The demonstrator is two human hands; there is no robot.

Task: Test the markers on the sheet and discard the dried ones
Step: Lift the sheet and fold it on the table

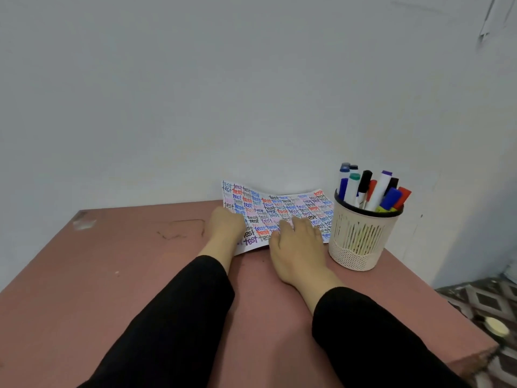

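Sheet (282, 207) lies at the far bench (112, 275) edge, against the wall. Right grip (299, 242) presses flat on it, fingers straight. Left grip (225, 224) rests on its left edge; I cannot tell how far its fingers curl. Markers (369, 189) stand in the cup (358, 245), just right.

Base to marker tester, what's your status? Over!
Right hand flat on the sheet. Left hand at its left edge, fingers hidden. Markers stand in the cup. Nothing blocks the cup.
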